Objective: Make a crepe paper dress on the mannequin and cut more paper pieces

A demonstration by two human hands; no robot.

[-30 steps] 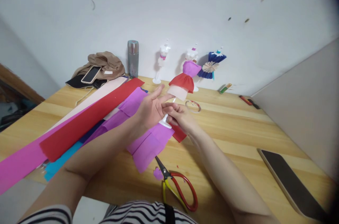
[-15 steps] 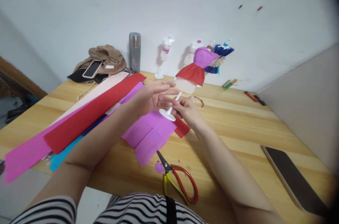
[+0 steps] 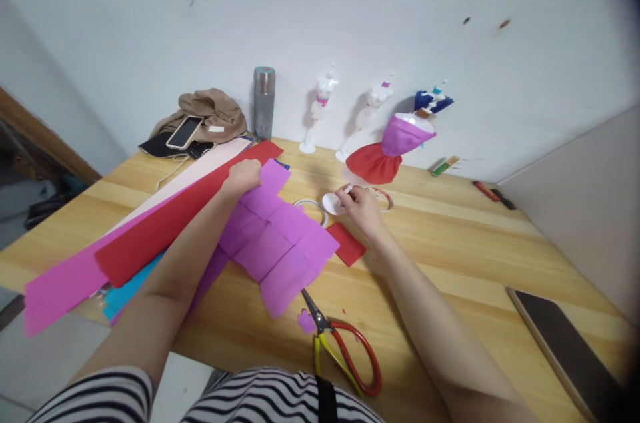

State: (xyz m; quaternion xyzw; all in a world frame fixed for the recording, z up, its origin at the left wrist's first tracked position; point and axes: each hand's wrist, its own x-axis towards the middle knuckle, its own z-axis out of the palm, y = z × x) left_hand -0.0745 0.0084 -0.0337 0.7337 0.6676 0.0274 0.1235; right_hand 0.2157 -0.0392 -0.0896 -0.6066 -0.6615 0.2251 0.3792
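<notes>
Dressed figure: the small white dress-form figure in a purple bodice and red paper skirt (image 3: 395, 138) is held tilted over the light wooden table (image 3: 445, 263).
Right hand: the figure's white stand is gripped by the right hand (image 3: 361, 206), near its round white base (image 3: 331, 204).
Left hand: an upper edge of the creased purple crepe-paper sheet (image 3: 280, 233) appears to be gripped by the closed left hand (image 3: 245, 176).
Figure handling: probably light and top-heavy, with clothing easily crushed; best taken by the stem.
Sheet handling: judged light, limp and easily torn; best held gently by an edge.
Flask: contents are hidden inside the lidded grey metal flask (image 3: 264, 106).
</notes>
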